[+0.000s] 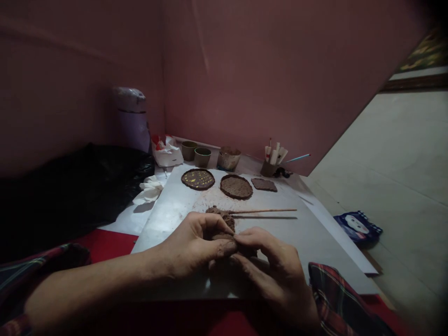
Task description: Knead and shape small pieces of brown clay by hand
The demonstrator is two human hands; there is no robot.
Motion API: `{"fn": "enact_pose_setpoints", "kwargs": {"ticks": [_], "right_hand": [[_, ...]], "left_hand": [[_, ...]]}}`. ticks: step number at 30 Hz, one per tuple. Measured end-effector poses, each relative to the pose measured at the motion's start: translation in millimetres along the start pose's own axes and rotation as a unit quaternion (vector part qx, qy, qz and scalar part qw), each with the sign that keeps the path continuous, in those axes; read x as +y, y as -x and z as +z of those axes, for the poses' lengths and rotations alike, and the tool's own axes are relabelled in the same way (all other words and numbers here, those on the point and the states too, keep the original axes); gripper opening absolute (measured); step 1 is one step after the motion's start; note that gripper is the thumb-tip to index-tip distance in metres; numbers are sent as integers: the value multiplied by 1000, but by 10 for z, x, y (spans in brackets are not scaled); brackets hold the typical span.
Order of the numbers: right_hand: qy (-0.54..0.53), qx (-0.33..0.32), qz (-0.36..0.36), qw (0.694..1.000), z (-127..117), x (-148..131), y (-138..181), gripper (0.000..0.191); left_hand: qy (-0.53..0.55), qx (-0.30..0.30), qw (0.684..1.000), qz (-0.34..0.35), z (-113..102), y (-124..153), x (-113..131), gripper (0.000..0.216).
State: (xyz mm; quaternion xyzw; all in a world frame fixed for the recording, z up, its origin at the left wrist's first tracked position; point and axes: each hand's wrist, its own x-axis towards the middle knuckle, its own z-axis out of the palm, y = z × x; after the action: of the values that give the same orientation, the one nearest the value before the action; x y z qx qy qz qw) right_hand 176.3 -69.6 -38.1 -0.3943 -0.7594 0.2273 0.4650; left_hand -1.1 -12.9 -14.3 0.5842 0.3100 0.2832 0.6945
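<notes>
Between my two hands is a piece of brown clay, largely covered by the fingers. My left hand pinches it with thumb and bent index finger. My right hand has its fingertips closed on the clay's right side, touching the left thumb. Just beyond the hands a rough lump of the same clay lies on the pale board, partly hidden. A thin wooden stick extends rightward from that lump. Farther back are a yellow-dotted clay disc, a plain rimmed clay disc and a flat clay slab.
Along the back stand two small cups, a smeared bowl and a pot of tools. At left are crumpled tissue, a black plastic bag and a purple container. A dark blue packet lies at right.
</notes>
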Motion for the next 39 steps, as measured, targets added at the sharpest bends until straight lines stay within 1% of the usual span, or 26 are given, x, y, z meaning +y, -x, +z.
{"fn": "enact_pose_setpoints", "kwargs": {"ticks": [2,4,6,8,10,14,16,19,21,23,25,27,28,30,32,33,36,39], "right_hand": [[-28,16,35,999,3,-6,-13,18],[-94,39,91,991,4,-3,-37,10],[-190,65,154,967,3,12,-66,8],[-267,82,197,940,1,31,-89,9],[-291,94,211,929,0,41,-102,9],[-277,121,202,932,7,25,-119,8],[-281,152,202,926,9,26,-135,10],[-295,217,215,905,0,64,-163,16],[-293,233,214,902,-5,92,-167,21],[-259,226,187,920,0,96,-149,25],[-191,226,145,944,16,72,-111,24],[-121,227,96,962,36,35,-69,21],[-94,212,67,970,43,19,-51,23],[-62,151,12,986,51,2,-27,31],[-37,90,-12,995,55,11,-19,38],[-24,75,-9,997,57,22,-18,39],[-18,70,8,997,64,61,-12,36],[-32,46,1,998,56,62,-3,35]], "left_hand": [[18,10,1000,7,2,-2,11,16],[51,-11,999,-2,-1,-8,13,17],[87,-32,996,-5,-6,-17,6,17],[112,-37,993,7,-10,-27,-2,16],[121,-31,992,20,-11,-31,-3,16],[111,-12,994,11,-7,-22,23,21],[104,1,995,6,-8,-18,39,22],[110,24,994,13,-14,-25,49,21],[124,21,992,9,-20,-38,45,24],[144,-23,989,0,-25,-54,37,29],[155,-84,984,-5,-30,-65,27,34],[145,-124,982,-11,-35,-69,19,32],[137,-138,981,-15,-38,-67,14,31],[132,-161,978,-22,-43,-61,3,27],[138,-175,975,-25,-46,-54,-10,27],[138,-176,974,-26,-46,-51,-16,28],[113,-162,980,-19,-36,-43,-24,22],[82,-130,988,-5,-25,-34,-17,16]]}}
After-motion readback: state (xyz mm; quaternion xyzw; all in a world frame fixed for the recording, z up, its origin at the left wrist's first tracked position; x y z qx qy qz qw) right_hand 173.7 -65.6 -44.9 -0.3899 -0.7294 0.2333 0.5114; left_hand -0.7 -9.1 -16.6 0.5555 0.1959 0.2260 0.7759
